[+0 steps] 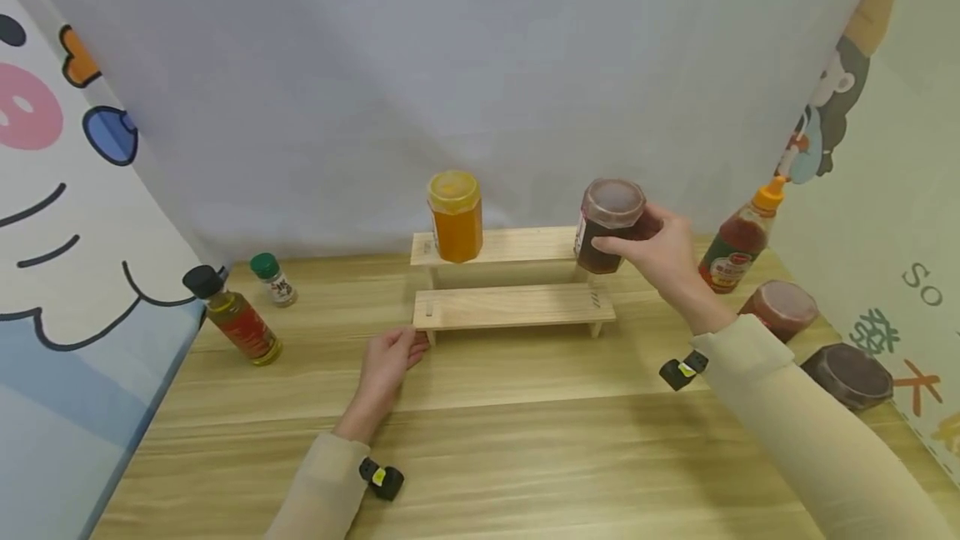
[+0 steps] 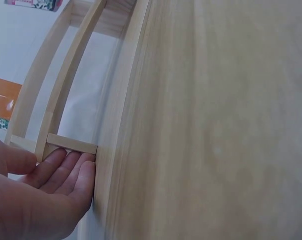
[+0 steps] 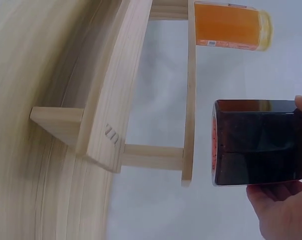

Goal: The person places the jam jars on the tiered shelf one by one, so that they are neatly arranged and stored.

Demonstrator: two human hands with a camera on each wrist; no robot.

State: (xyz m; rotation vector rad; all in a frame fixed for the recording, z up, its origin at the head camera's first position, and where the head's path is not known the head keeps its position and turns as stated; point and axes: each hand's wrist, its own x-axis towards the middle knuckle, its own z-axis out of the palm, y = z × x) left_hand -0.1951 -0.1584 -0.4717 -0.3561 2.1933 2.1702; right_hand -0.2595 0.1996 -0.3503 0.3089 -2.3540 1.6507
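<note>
In the head view, my right hand grips a dark jar with a pale lid, thumb across its front. The right wrist view shows a gap between the jar's base and the upper plank of a two-step wooden rack. The jar hangs upright over that plank's right end. An orange jar with a yellow lid stands at the plank's left part. My left hand rests at the left end of the lower step, its fingertips against the leg and the thumb by the plank's end.
On the left of the table stand an oil bottle with a black cap and a small green-capped shaker. At the right are a red sauce bottle, a reddish jar and a dark-lidded jar beside my sleeve.
</note>
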